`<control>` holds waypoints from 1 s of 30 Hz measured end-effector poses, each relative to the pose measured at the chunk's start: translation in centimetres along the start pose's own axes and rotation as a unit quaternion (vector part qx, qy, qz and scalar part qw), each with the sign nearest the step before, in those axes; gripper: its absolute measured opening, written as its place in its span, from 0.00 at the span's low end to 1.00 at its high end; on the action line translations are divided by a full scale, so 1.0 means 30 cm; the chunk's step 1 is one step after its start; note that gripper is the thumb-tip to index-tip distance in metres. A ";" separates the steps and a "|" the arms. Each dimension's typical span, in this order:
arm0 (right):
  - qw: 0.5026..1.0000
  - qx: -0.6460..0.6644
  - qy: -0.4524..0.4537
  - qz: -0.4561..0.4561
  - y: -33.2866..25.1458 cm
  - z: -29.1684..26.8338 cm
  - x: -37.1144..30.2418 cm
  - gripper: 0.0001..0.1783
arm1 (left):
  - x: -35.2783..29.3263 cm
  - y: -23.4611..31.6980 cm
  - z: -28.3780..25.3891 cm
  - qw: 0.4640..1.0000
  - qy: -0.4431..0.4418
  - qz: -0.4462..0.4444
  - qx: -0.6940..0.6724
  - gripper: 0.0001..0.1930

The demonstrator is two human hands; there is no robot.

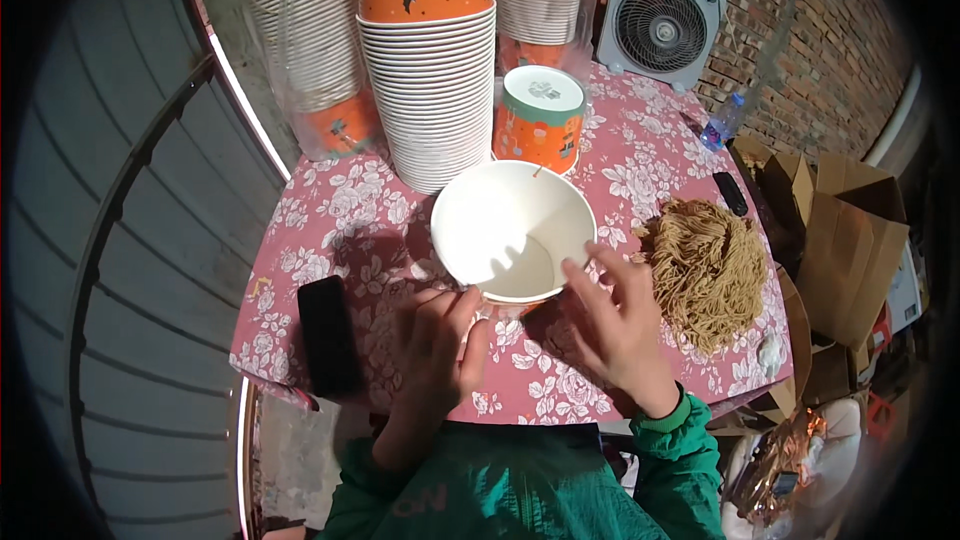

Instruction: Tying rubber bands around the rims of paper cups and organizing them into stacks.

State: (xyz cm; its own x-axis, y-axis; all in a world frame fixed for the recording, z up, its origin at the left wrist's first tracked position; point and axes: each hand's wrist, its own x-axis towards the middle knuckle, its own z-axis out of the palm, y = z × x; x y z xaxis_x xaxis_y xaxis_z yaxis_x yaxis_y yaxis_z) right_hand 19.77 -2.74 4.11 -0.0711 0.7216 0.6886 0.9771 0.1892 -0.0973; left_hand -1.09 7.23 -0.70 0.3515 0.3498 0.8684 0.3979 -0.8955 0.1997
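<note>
- We locate the paper bucket (553, 202) at the table's middle, mouth tilted toward us, white interior exposed.
- We note our left hand (432, 345) at the bucket's near-left rim: fingers close together, thumb held apart.
- We note our right hand (622, 330) at the right rim: fingers partly spread; we cannot tell whether the fingertips pinch anything.
- We find the tan cord bundle (708, 275) right of the right hand, and the black phone (329, 338) left of the left hand.
- We see the nested bucket stack (430, 90) behind.
</note>
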 end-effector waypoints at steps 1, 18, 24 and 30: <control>0.999 -0.022 -0.013 -0.035 -0.009 -0.007 0.010 0.32 | -0.005 0.001 -0.005 0.999 -0.005 -0.029 -0.017 0.23; 0.820 0.479 0.139 0.280 0.258 0.108 0.168 0.10 | -0.073 -0.024 0.035 0.957 0.111 -0.195 -0.186 0.17; 0.606 0.703 0.140 0.346 0.456 0.310 0.312 0.10 | -0.076 -0.033 0.006 0.959 0.081 -0.206 -0.177 0.16; 0.467 0.735 0.174 0.461 0.599 0.478 0.358 0.11 | -0.067 -0.013 -0.008 0.961 0.041 -0.228 -0.152 0.14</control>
State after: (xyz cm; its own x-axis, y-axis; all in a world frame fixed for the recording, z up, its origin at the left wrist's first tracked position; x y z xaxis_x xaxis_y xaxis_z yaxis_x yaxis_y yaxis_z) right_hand 33.69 17.97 -0.56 0.5298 0.8441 -0.0825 -0.6498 0.3415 -0.6790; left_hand -2.17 6.82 -2.40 0.1264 0.7137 0.6889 0.2254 -0.6970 0.6807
